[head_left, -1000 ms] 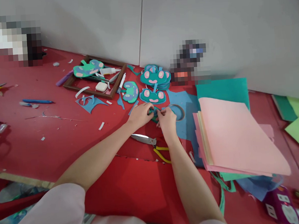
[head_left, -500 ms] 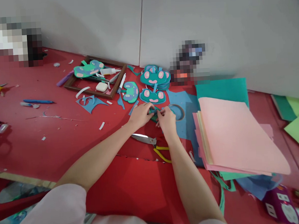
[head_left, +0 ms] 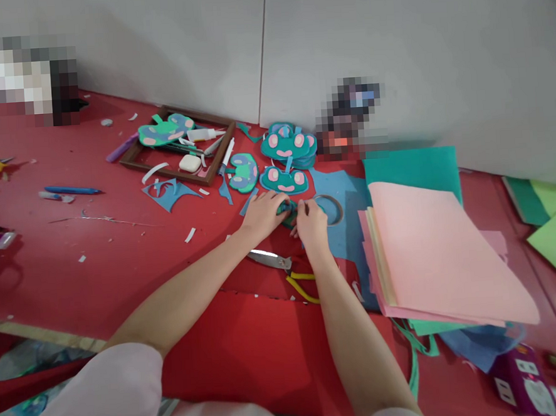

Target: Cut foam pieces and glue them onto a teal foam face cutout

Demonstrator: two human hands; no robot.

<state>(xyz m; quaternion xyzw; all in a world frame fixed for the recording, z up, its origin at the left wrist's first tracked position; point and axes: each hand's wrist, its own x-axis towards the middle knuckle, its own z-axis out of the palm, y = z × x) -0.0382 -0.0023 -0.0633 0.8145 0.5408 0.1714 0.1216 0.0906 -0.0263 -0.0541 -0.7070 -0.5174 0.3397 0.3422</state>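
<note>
My left hand (head_left: 261, 214) and my right hand (head_left: 311, 223) meet over a small teal foam piece (head_left: 288, 212) on the red mat, both pinching it with their fingertips. Just beyond lie finished teal cutouts with pink spots (head_left: 284, 179), and a stack of more of them (head_left: 288, 143) by the wall. A roll of tape (head_left: 329, 208) lies on a blue sheet right of my right hand. Yellow-handled scissors (head_left: 281, 265) lie under my wrists.
A pile of pink sheets (head_left: 436, 255) on teal paper fills the right. A wooden frame (head_left: 176, 145) holds a glue tube, an eraser and a cutout. Blue scraps (head_left: 168, 191), a blue pen (head_left: 72, 190) and green sheets (head_left: 555, 229) lie around.
Both hands stay at the same spot, with the fingers shifting slightly on the teal piece. The view has dropped a little.
</note>
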